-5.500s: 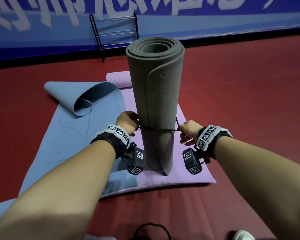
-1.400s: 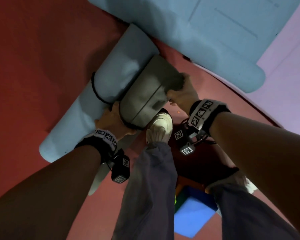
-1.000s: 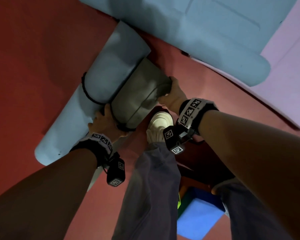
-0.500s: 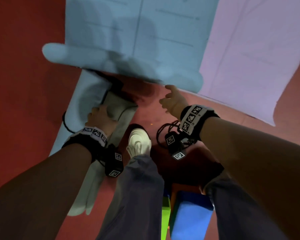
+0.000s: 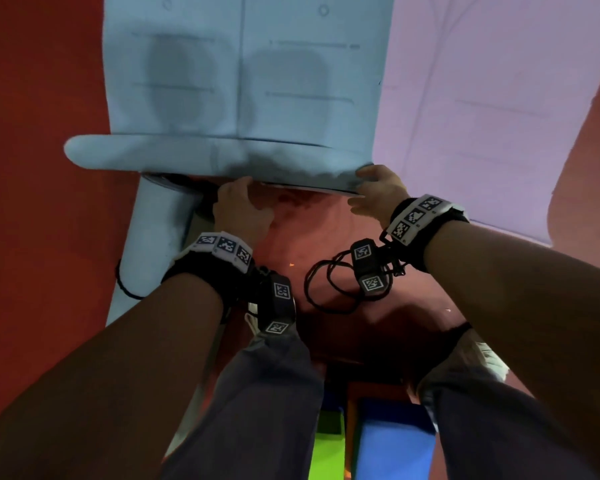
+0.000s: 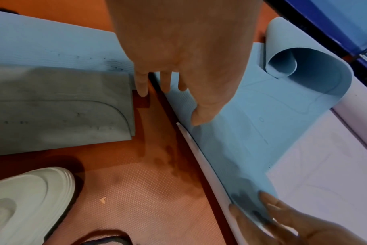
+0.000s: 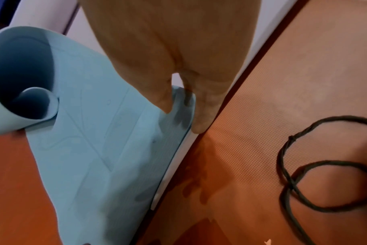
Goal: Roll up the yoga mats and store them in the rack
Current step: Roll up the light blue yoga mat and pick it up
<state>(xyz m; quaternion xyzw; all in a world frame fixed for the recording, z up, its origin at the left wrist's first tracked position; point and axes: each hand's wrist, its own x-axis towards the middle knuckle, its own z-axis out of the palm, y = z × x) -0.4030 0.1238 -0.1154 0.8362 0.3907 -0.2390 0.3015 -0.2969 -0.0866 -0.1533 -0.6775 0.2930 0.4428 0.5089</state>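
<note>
A light-blue mat [image 5: 243, 81] lies flat on a purple mat [image 5: 482, 98], its near edge raised into a low ridge and its far end curled [image 6: 304, 71]. My right hand [image 5: 374, 192] pinches that near edge, thumb on top and fingers beneath [image 7: 199, 119]. My left hand [image 5: 239, 206] reaches the same edge further left, its fairly straight fingers [image 6: 166, 82] touching it. A rolled grey mat [image 6: 59, 107] and a rolled light-blue mat [image 5: 149, 237] with a black band lie on the floor at my left. The rack is out of view.
A loose black cord [image 5: 326, 292] lies looped on the red floor under my right wrist. My white shoe [image 6: 27, 199] stands next to the grey roll. Green and blue blocks [image 5: 392, 441] show between my legs.
I laid the grey roll beside the blue roll and let go. Both hands moved forward to the flat blue mat's near edge, where the right one took hold.
</note>
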